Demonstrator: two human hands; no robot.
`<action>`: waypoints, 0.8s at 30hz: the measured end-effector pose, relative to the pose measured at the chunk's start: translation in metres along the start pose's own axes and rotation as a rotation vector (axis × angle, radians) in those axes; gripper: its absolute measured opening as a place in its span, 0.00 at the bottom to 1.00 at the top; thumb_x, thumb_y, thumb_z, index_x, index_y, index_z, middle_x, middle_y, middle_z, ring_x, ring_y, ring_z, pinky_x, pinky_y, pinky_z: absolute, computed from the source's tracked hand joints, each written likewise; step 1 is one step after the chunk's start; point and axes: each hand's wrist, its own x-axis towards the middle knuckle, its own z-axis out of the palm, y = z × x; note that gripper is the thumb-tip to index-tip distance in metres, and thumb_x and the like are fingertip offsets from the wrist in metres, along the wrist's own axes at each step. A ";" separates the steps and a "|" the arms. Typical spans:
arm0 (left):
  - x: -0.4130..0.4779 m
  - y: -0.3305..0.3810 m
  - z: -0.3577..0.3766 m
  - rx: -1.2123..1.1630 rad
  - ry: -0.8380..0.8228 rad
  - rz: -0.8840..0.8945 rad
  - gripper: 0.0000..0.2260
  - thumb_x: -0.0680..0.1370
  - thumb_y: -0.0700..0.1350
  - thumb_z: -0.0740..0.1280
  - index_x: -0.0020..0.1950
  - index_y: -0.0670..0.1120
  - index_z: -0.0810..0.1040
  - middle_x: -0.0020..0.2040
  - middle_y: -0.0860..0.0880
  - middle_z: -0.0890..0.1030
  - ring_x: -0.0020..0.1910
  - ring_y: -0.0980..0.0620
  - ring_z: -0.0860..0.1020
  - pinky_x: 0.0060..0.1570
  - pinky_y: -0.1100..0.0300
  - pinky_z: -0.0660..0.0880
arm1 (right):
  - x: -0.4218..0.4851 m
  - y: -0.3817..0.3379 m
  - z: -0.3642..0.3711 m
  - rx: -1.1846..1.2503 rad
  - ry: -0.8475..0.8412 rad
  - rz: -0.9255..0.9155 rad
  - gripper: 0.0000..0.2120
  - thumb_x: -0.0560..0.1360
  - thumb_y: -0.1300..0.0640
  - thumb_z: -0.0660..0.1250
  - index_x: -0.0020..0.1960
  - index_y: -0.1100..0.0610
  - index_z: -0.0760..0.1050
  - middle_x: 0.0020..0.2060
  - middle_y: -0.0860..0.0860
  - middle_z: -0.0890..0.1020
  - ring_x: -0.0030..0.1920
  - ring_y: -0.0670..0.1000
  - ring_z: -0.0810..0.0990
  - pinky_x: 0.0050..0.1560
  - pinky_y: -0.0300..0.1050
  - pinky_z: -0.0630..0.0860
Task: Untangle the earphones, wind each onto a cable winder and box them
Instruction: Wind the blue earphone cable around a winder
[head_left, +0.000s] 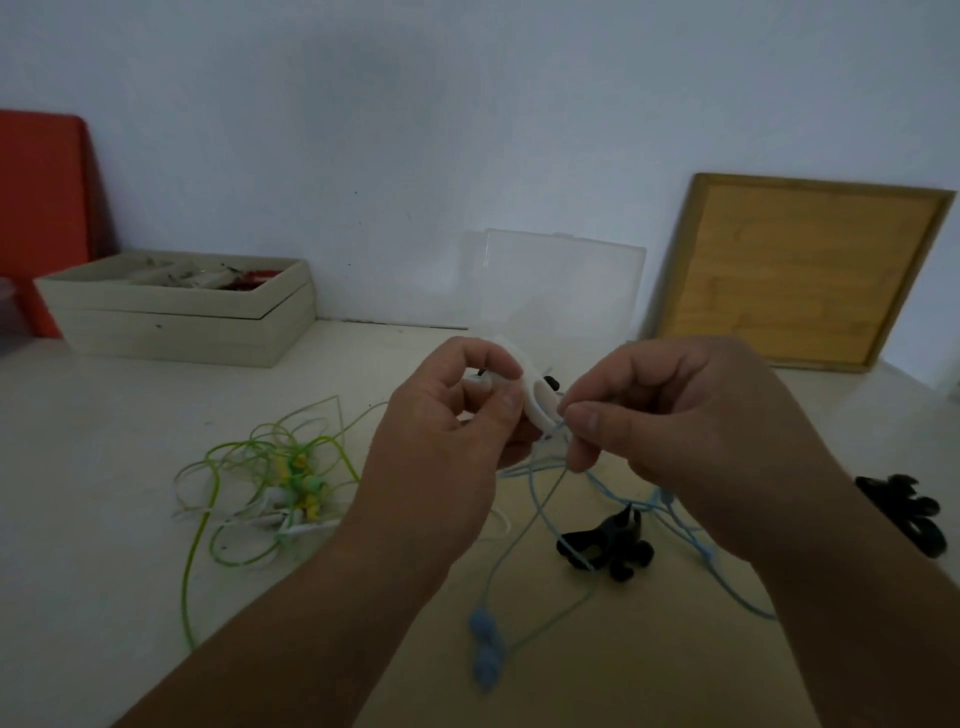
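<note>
In the head view, the white cable winder (535, 402) is held up above the table (104, 457) between both hands. The left hand (457, 415) grips its left end, with the thumb on the near face and the fingers curled round behind. The right hand (675, 431) pinches the blue earphone cable (540, 499) between thumb and forefinger at the winder's lower right edge, its other fingers curled in. From that pinch the blue cable falls in loose loops to the table below the winder. Its blue earbuds (485, 644) lie (blurred) straight below, nearest the camera.

Below and left of the winder, a tangle of green, yellow and white earphones (280, 483) lies on the table. Below and slightly right of the winder lies a black cable winder (605, 543), with blue cable running close by. A second black winder (906, 514) lies far to the right.

Far left of the white winder, by the wall, stands an open beige box (176, 322) divided into compartments. These hold small pale and red things, too blurred to name. Directly behind the winder a clear plastic case (566, 280) stands upright against the wall, and what it holds cannot be told. To the right of the case a wooden-framed board (795, 270) leans on the wall. A red panel (41, 208) stands behind the beige box.
</note>
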 end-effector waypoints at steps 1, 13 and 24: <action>0.000 0.000 0.000 0.023 0.023 0.023 0.06 0.80 0.37 0.65 0.46 0.47 0.78 0.41 0.41 0.84 0.41 0.44 0.85 0.49 0.47 0.83 | 0.000 -0.001 0.000 -0.029 -0.032 0.004 0.04 0.71 0.67 0.72 0.39 0.60 0.83 0.27 0.54 0.84 0.19 0.40 0.72 0.24 0.26 0.65; -0.001 0.001 -0.001 0.216 -0.114 0.276 0.07 0.76 0.37 0.71 0.48 0.48 0.79 0.42 0.47 0.81 0.41 0.47 0.83 0.42 0.58 0.79 | 0.004 0.005 0.005 -0.226 0.100 0.021 0.06 0.72 0.63 0.73 0.38 0.56 0.82 0.27 0.47 0.84 0.22 0.38 0.76 0.26 0.25 0.66; -0.002 -0.002 -0.001 0.336 -0.184 0.324 0.06 0.71 0.41 0.73 0.45 0.48 0.78 0.41 0.48 0.81 0.44 0.47 0.82 0.49 0.53 0.80 | 0.006 0.009 0.003 -0.136 0.181 -0.068 0.06 0.76 0.61 0.68 0.42 0.52 0.79 0.26 0.51 0.81 0.20 0.43 0.70 0.23 0.31 0.65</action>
